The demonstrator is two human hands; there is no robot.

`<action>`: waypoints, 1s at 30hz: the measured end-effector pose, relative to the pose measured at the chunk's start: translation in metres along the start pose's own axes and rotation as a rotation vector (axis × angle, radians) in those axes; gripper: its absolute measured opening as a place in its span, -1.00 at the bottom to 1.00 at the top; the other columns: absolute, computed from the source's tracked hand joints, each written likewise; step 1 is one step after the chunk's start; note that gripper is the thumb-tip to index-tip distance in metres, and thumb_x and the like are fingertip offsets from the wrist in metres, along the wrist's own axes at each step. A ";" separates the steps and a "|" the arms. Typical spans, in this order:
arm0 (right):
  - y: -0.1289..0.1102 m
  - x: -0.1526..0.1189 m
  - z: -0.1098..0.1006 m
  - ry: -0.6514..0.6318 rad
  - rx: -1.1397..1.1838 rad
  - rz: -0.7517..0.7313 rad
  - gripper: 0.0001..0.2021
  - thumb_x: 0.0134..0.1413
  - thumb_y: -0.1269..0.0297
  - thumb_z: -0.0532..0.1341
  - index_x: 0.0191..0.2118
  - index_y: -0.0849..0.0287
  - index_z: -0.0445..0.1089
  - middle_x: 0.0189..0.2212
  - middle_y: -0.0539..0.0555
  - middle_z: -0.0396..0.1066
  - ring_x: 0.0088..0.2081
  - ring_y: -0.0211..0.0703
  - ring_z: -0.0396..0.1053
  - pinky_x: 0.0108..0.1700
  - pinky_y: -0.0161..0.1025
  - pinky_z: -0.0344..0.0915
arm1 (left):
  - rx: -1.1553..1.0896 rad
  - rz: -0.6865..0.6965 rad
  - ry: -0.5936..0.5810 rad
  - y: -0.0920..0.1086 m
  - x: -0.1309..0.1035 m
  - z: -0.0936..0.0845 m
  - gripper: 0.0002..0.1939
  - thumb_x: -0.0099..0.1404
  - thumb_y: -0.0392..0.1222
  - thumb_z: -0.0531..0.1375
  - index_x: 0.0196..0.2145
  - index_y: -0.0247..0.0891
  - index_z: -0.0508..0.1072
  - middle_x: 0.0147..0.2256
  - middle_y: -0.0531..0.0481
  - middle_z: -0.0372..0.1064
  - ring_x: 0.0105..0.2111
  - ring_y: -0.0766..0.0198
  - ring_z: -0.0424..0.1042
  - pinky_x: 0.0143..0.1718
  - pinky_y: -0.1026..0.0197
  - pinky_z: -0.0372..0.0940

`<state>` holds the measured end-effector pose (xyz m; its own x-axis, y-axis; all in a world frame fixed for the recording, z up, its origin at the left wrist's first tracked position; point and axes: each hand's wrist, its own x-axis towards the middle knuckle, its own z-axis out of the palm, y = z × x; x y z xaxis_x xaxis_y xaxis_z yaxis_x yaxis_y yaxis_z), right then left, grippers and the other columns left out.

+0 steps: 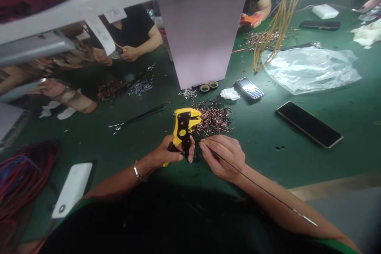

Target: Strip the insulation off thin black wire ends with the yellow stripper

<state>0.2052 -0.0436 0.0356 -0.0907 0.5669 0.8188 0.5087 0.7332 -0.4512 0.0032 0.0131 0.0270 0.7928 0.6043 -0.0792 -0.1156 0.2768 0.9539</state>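
My left hand (175,150) is closed around the handles of a yellow and black wire stripper (183,127), its jaws pointing to the right. Between the fingertips of my right hand (224,154) a thin black wire (253,181) is pinched. The wire runs back over my right forearm and ends in a silvery metal tip. Its near end lies by my right fingertips, a little below the stripper's jaws. Just beyond both hands lies a heap of short copper and black wire scraps (214,118).
Black wires (143,114) with pale tips lie to the left. A phone (309,124), a keypad phone (249,88) and a clear plastic bag (312,69) are on the right. A white panel (205,35) stands ahead. Red cables (24,182) and a white power bank (72,189) lie left. Co-workers sit opposite.
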 end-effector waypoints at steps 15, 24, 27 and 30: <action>0.001 -0.002 0.002 0.005 -0.005 -0.013 -0.83 0.15 0.56 0.21 -0.24 0.12 0.42 -0.49 0.06 0.56 -0.52 -0.19 0.48 -0.45 -0.24 0.48 | 0.150 0.030 0.049 -0.003 -0.003 -0.001 -0.75 0.21 -0.15 0.35 -0.25 -0.35 0.44 -0.42 -0.07 0.43 -0.44 0.24 0.44 -0.34 0.14 0.41; 0.002 -0.002 0.004 0.014 0.000 -0.013 -0.80 0.12 0.56 0.22 -0.21 0.11 0.45 -0.49 0.05 0.56 -0.53 -0.18 0.48 -0.45 -0.25 0.45 | 0.185 0.016 0.209 -0.014 -0.007 -0.002 -0.72 0.23 -0.12 0.35 -0.28 -0.36 0.39 -0.61 0.04 0.39 -0.65 0.33 0.39 -0.53 0.24 0.35; 0.002 -0.003 0.005 0.037 0.008 0.021 -0.81 0.12 0.55 0.23 -0.24 0.10 0.46 -0.50 0.04 0.56 -0.54 -0.19 0.47 -0.45 -0.25 0.44 | 0.180 -0.010 0.257 -0.021 -0.008 -0.005 -0.70 0.23 -0.08 0.36 -0.30 -0.33 0.37 -0.67 0.09 0.36 -0.72 0.35 0.34 -0.63 0.30 0.29; 0.001 -0.004 0.005 0.059 0.042 0.096 -0.83 0.12 0.54 0.23 -0.28 0.10 0.47 -0.49 0.05 0.56 -0.51 -0.18 0.49 -0.46 -0.25 0.44 | 0.154 -0.015 0.277 -0.023 -0.006 -0.006 -0.71 0.22 -0.10 0.37 -0.31 -0.33 0.37 -0.69 0.12 0.33 -0.74 0.37 0.30 -0.66 0.32 0.26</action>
<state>0.2022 -0.0431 0.0302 0.0078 0.6134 0.7898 0.4763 0.6921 -0.5423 -0.0028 0.0075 0.0039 0.5985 0.7871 -0.1493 0.0037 0.1836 0.9830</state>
